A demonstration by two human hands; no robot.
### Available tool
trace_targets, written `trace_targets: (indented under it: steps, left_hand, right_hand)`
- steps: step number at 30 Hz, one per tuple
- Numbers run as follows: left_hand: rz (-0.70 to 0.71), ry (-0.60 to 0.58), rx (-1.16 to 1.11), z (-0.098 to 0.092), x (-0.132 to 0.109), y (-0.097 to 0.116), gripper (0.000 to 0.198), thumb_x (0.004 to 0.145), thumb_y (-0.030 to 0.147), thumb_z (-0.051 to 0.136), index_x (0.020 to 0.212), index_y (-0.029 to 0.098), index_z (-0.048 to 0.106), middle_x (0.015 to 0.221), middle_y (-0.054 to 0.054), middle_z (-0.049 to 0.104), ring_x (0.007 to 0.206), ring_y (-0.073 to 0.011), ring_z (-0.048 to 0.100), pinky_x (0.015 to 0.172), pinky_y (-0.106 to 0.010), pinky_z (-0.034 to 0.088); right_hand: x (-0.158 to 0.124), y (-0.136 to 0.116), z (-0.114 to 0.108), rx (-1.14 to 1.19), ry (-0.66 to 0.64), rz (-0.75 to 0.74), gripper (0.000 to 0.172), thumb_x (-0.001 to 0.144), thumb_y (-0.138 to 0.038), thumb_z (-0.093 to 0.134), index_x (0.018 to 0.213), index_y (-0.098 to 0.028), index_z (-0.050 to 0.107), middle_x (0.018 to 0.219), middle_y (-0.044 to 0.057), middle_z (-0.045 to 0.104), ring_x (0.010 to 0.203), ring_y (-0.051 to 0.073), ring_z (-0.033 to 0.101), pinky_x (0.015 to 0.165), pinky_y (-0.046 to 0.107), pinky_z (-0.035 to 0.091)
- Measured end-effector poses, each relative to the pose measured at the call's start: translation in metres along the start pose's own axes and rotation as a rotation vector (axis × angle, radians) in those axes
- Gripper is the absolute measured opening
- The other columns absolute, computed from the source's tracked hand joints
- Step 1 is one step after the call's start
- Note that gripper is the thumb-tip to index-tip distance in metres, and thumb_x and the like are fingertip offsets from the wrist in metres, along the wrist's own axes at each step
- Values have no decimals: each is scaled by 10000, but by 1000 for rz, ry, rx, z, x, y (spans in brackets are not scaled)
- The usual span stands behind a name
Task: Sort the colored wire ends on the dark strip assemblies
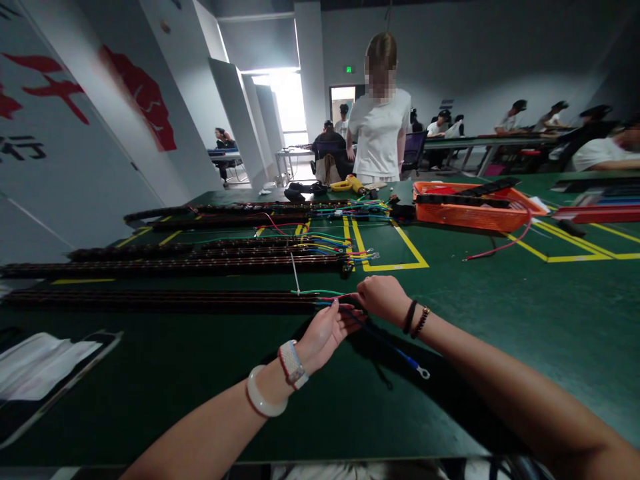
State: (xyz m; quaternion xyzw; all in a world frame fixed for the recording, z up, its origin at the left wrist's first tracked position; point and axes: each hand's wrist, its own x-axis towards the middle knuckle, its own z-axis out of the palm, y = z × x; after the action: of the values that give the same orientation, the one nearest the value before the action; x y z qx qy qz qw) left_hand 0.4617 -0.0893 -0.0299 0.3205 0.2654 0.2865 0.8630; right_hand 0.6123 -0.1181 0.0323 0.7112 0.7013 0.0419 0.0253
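Observation:
A long dark cable bundle (165,301) lies across the green table, with red, green and blue wires coming out of its right end. My left hand (327,333) is at those wires, palm partly up, with thumb and forefinger pinched on them. Right beside it, my right hand (383,298) is closed in a fist at the red and green wires; its fingertips are hidden. A dark blue cable (385,341) runs from under my hands toward the lower right and ends in a ring terminal (424,373). A white zip tie (295,273) stands up from the bundle, left of my hands.
More cable bundles (175,267) lie behind, with coloured wire ends. An orange basket (465,217) holds dark parts at the back right. A yellow tool (349,183) is at the far edge. White sheets (45,363) lie at left. A person (380,133) stands across the table.

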Motion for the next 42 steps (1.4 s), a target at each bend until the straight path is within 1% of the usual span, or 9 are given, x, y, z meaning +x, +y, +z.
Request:
trace_targets:
  steps: [4, 9, 15, 19, 24, 28, 32, 37, 42]
  left_hand:
    - [-1, -20, 18, 3, 0, 0, 289, 926, 308, 398, 892, 100, 595, 887, -129, 668, 836, -183, 642, 852, -353, 478]
    - [-5, -7, 25, 4, -1, 1, 275, 926, 295, 395, 866, 105, 586, 855, -115, 670, 808, -182, 645, 832, -351, 483]
    - [-12, 15, 9, 3, -2, 0, 280, 926, 284, 389, 846, 109, 592, 835, -112, 677, 803, -191, 649, 839, -357, 482]
    - [-22, 20, -7, 0, -1, -2, 265, 914, 282, 423, 853, 105, 610, 855, -113, 682, 837, -200, 650, 876, -366, 473]
    - [-7, 41, -9, -2, 1, -4, 270, 902, 286, 455, 778, 107, 614, 834, -103, 685, 797, -183, 651, 837, -342, 489]
    - [9, 10, 10, -2, 1, -5, 266, 901, 287, 459, 789, 109, 621, 838, -98, 690, 801, -186, 650, 834, -353, 488]
    - [-7, 9, 8, 3, -2, -2, 247, 895, 301, 474, 830, 116, 624, 875, -98, 693, 844, -181, 650, 917, -362, 452]
    - [-129, -65, 173, 11, -10, 2, 287, 898, 344, 454, 929, 109, 615, 882, -118, 693, 835, -209, 660, 907, -411, 458]
    - [-149, -121, 393, 16, -14, 3, 242, 862, 347, 505, 832, 130, 610, 820, -100, 694, 764, -212, 661, 832, -408, 483]
  right_hand:
    - [0, -2, 8, 52, -118, 7, 392, 879, -417, 415, 811, -162, 705, 808, 127, 692, 745, 243, 667, 607, 288, 471]
    - [0, 0, 12, 54, -163, -25, 410, 891, -424, 403, 826, -152, 702, 818, 136, 691, 759, 233, 667, 614, 279, 470]
    - [-9, 9, -16, 36, -88, -49, 497, 886, -520, 390, 793, -143, 702, 772, 140, 681, 738, 240, 659, 614, 290, 462]
    - [-23, 4, -32, 25, -63, -61, 501, 888, -520, 389, 784, -143, 702, 748, 139, 676, 704, 238, 659, 597, 290, 462]
    - [-35, -11, -23, 13, -157, -157, 347, 863, -456, 482, 881, -188, 702, 783, 119, 688, 746, 247, 672, 618, 289, 483]
    - [-32, -17, -8, 17, -193, -205, 218, 854, -298, 514, 925, -177, 680, 853, 114, 697, 783, 243, 674, 642, 294, 500]
    - [-27, -13, -6, 31, -217, -266, 216, 864, -158, 454, 913, -139, 664, 849, 124, 692, 781, 207, 676, 658, 253, 494]
    - [-25, -4, -14, 41, -191, -222, 192, 864, -160, 460, 899, -152, 649, 796, 104, 689, 744, 208, 675, 612, 250, 483]
    - [-24, -5, -16, 84, -250, -194, 233, 884, -197, 431, 841, -165, 657, 754, 87, 681, 700, 211, 669, 572, 251, 468]
